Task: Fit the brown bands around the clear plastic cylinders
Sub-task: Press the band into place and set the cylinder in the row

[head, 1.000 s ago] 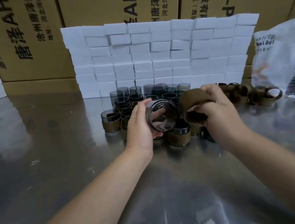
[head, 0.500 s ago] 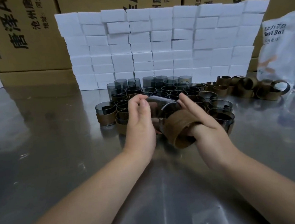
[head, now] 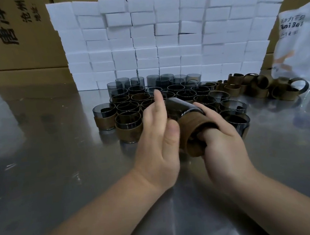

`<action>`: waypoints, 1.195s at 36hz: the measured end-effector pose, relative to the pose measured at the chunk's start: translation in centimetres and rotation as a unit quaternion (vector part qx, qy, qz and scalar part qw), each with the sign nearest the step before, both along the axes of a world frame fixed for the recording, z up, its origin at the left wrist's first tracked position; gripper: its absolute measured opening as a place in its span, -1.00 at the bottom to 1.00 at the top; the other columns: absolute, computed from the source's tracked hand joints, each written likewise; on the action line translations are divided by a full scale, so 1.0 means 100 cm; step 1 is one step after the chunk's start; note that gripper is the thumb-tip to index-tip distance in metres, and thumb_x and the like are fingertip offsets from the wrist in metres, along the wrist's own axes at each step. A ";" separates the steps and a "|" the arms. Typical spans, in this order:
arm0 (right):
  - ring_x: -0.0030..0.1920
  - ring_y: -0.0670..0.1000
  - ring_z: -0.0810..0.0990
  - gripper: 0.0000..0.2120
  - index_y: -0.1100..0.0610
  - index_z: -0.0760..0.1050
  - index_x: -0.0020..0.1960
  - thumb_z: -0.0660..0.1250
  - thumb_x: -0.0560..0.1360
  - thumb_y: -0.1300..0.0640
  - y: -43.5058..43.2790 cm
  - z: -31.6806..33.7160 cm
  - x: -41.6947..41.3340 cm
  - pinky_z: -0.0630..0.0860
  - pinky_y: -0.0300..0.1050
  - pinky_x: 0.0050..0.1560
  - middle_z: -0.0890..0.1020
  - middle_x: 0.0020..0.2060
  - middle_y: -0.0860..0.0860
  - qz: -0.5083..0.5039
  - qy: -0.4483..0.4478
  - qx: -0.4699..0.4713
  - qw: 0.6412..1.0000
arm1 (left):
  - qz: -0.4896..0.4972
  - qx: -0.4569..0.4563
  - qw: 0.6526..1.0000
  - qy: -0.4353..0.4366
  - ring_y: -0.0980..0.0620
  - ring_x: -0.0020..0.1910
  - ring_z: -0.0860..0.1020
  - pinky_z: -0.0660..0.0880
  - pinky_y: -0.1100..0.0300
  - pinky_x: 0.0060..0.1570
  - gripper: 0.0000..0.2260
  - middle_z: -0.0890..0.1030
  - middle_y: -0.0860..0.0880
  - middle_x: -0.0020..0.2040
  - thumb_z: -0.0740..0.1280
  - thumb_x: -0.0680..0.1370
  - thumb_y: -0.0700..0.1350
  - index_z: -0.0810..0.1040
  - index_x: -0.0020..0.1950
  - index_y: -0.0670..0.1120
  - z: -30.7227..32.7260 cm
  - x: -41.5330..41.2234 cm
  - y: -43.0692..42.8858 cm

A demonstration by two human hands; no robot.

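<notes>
Obs., head view. A clear plastic cylinder (head: 182,106) is being held tilted above the steel counter (head: 43,172), between the two hands, with its far end pointing up and away. A brown band (head: 198,130) is being carried around its near end, the band's open mouth turned toward the camera.

The band is being gripped by the right hand (head: 225,143): the thumb is tucked inside the mouth and the fingers are curled over the outside. The left hand (head: 156,145) is being pressed flat against the cylinder's left side, fingers straight and close together, thumb touching the band's edge; nothing is being clasped by it.

Behind the hands, banded cylinders (head: 129,130) are being stored upright on the counter in close rows, touching one another. Bare cylinders (head: 122,82) are standing in the rear row, just before a wall of white foam blocks (head: 162,37). Loose brown bands (head: 259,85) are lying heaped to the right of the group, near a printed plastic bag (head: 296,37). Cardboard cartons (head: 20,39) are stacked behind the blocks.
</notes>
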State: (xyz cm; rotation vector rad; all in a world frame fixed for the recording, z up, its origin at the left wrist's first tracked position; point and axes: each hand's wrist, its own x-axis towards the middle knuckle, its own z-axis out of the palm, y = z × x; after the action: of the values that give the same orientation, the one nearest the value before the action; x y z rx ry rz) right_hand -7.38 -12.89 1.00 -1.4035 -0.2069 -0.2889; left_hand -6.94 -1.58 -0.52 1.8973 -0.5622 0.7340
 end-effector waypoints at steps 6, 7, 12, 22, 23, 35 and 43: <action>0.09 -0.10 0.60 -0.52 -0.05 0.55 0.16 0.16 0.36 0.31 -0.003 0.003 -0.002 0.50 0.02 0.22 0.65 0.06 -0.05 -0.011 0.003 -0.006 1.000 | 0.021 0.118 0.993 -0.018 0.05 0.51 -0.03 0.00 0.13 0.46 -0.42 0.02 -0.08 0.52 0.04 0.45 0.19 -0.05 0.41 0.06 0.005 -0.005 -0.004; 0.07 -0.14 0.60 -0.53 -0.11 0.54 0.12 0.16 0.39 0.34 -0.003 0.003 -0.002 0.51 -0.01 0.22 0.64 0.05 -0.08 -0.005 0.003 -0.012 1.000 | 0.037 0.121 0.992 -0.025 -0.02 0.51 0.01 0.02 0.07 0.45 -0.44 0.08 -0.11 0.51 0.03 0.46 0.13 0.01 0.42 0.02 0.006 -0.005 -0.003; 0.02 -0.33 0.56 -0.51 -0.17 0.33 0.21 0.27 0.37 0.23 0.000 0.002 -0.005 0.51 -0.38 0.03 0.63 -0.02 -0.29 0.041 -0.026 -0.042 0.998 | 0.099 0.064 0.990 -0.073 -0.10 0.38 0.31 0.17 0.16 0.37 -0.48 0.37 -0.16 0.36 0.04 0.46 -0.08 0.35 0.36 -0.28 0.008 -0.003 0.000; -0.05 -0.41 0.56 -0.56 -0.04 0.38 0.17 0.33 0.44 0.39 0.000 -0.004 -0.008 0.42 -0.56 -0.17 0.63 -0.01 -0.24 0.062 -0.068 -0.058 0.994 | 0.070 -0.079 0.992 -0.065 0.31 0.14 0.42 0.29 0.51 0.14 -0.65 0.42 0.23 0.14 0.03 0.44 -0.11 0.33 0.21 -0.06 0.008 0.001 0.000; -0.03 -0.44 0.53 -0.52 -0.10 0.33 0.17 0.37 0.43 0.34 -0.001 -0.003 -0.007 0.41 -0.58 -0.18 0.57 0.05 -0.26 0.051 -0.064 -0.053 0.995 | 0.065 -0.077 0.993 -0.066 0.30 0.15 0.42 0.29 0.51 0.14 -0.65 0.43 0.21 0.14 0.03 0.43 -0.12 0.33 0.20 -0.06 0.008 0.001 0.000; 0.15 -0.19 0.52 -0.50 -0.28 0.38 0.04 0.30 0.10 -0.21 -0.010 -0.003 -0.004 0.49 -0.31 0.00 0.53 0.13 -0.15 0.023 -0.077 -0.153 0.985 | 0.028 -0.018 0.998 -0.062 0.25 0.24 0.39 0.26 0.47 0.23 -0.54 0.47 0.09 0.20 0.10 0.36 -0.35 0.44 0.21 -0.06 0.018 -0.005 0.000; 0.04 -0.58 0.33 -0.17 -0.22 0.06 0.44 0.26 0.21 -0.12 -0.013 -0.005 -0.003 0.29 -0.64 -0.01 0.38 0.13 -0.40 -0.004 -0.051 -0.219 0.974 | 0.011 0.074 0.995 -0.074 0.23 0.19 0.44 0.27 0.51 0.19 -0.50 0.50 0.06 0.16 0.07 0.37 -0.19 0.42 0.30 -0.03 0.021 -0.001 0.010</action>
State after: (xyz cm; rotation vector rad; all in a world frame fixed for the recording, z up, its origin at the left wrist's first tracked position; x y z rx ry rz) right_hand -7.64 -14.19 0.48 -1.8275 -0.3659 -0.3347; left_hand -7.05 -0.57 1.57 1.9985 -0.7047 0.8727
